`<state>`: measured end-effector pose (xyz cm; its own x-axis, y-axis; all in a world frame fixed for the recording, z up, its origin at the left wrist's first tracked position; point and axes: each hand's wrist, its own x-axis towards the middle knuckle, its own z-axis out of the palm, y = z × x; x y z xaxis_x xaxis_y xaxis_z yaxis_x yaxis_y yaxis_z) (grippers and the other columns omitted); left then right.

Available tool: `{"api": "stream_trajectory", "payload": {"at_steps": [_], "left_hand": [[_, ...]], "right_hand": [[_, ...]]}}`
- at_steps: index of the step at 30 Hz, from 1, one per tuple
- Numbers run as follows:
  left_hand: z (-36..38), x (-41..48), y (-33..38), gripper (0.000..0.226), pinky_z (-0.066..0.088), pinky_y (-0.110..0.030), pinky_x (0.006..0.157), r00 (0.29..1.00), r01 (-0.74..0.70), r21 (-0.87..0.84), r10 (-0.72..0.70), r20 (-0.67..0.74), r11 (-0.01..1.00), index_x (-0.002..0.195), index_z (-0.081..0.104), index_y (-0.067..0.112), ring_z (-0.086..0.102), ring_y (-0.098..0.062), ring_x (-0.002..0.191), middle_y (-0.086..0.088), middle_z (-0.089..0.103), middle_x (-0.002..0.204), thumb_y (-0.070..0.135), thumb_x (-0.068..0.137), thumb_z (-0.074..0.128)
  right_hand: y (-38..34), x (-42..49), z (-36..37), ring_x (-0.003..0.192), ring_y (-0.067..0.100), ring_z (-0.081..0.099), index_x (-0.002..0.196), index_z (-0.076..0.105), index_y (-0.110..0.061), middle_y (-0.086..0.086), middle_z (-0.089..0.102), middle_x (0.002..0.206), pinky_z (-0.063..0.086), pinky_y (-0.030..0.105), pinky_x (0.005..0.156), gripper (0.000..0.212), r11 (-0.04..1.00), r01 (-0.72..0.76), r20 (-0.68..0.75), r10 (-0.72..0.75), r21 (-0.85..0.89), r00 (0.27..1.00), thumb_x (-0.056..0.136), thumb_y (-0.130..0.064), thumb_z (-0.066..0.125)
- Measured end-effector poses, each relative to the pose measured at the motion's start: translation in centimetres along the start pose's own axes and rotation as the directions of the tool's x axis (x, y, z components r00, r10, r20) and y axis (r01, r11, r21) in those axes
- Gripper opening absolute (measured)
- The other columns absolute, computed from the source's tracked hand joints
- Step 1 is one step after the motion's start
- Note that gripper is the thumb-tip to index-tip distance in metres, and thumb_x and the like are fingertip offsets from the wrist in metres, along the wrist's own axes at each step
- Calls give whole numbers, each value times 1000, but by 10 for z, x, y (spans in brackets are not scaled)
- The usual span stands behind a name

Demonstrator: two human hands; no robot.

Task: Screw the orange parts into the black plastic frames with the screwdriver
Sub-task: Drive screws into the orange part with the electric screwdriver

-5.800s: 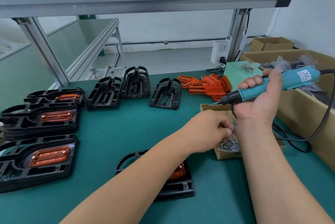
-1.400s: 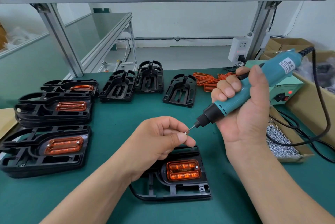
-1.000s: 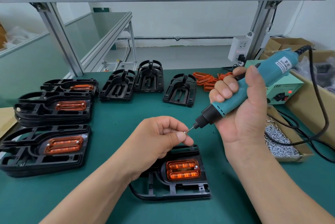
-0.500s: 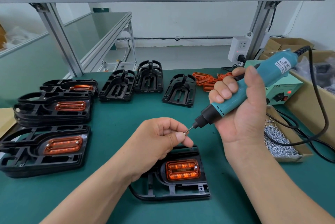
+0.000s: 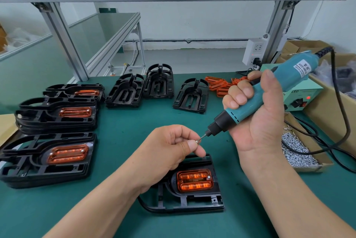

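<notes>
A black plastic frame [image 5: 192, 203] lies on the green mat in front of me, with an orange part [image 5: 194, 180] seated in it and one screw at its right end. Above it, my left hand [image 5: 169, 147] pinches a small screw [image 5: 197, 141] between thumb and forefinger, at the bit of the teal electric screwdriver [image 5: 260, 101]. My right hand [image 5: 254, 114] grips the screwdriver body, tilted with its tip pointing down-left.
Stacks of frames with orange parts [image 5: 55, 114] stand at the left. Three bare black frames [image 5: 158, 81] lie at the back, loose orange parts [image 5: 217, 83] beside them. A cardboard tray of screws [image 5: 296, 151], a power unit [image 5: 300, 99] and the black cord [image 5: 342, 122] occupy the right.
My left hand came back from the screw tray with a screw and brought it to the screwdriver bit. In the last second both hands have barely moved.
</notes>
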<state>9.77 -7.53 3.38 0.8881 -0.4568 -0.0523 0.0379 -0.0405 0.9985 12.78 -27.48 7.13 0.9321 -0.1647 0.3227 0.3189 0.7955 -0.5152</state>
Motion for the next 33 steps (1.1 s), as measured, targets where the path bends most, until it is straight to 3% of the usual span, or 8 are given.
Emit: {"api": "stream_trajectory", "payload": {"at_steps": [10,16,22,27,33], "left_hand": [[-1,0,-1,17,30,-18,46,1000,1,30,-1,-1,1000,95,73,34,30,-8,49,-8,80,102,20,97,63],[1,-1,-2,13,35,-14,50,997,-35,210,49,-62,977,97,70,42,34,-8,51,3,81,100,34,94,60],[3,-2,-1,16,32,-18,48,998,-44,196,53,-39,980,97,72,27,34,-7,52,1,79,93,23,103,57],[1,-2,1,16,30,-18,47,999,-27,166,31,-25,986,101,71,13,31,-5,50,14,70,70,13,107,56],[2,-2,3,15,29,-21,48,1000,-18,129,20,-14,991,94,75,25,32,-8,52,-4,79,92,23,100,61]], "right_hand": [[1,-1,0,60,9,44,94,56,-18,-5,45,71,42,23,58,18,1000,1,21,-1,-24,1000,105,-31,54],[1,0,0,61,8,46,96,56,-18,-6,46,71,44,23,60,20,999,12,35,-10,-52,999,108,-34,51],[1,1,-1,61,8,46,94,56,-18,-6,46,71,43,23,59,19,999,10,13,-9,-40,1000,106,-34,54],[2,2,-3,61,8,46,94,56,-18,-5,46,71,44,23,59,19,999,8,0,-8,-39,1000,106,-33,54],[2,1,-3,61,9,45,94,57,-18,-5,46,71,43,23,59,19,999,-3,32,4,-38,999,107,-32,52]]}}
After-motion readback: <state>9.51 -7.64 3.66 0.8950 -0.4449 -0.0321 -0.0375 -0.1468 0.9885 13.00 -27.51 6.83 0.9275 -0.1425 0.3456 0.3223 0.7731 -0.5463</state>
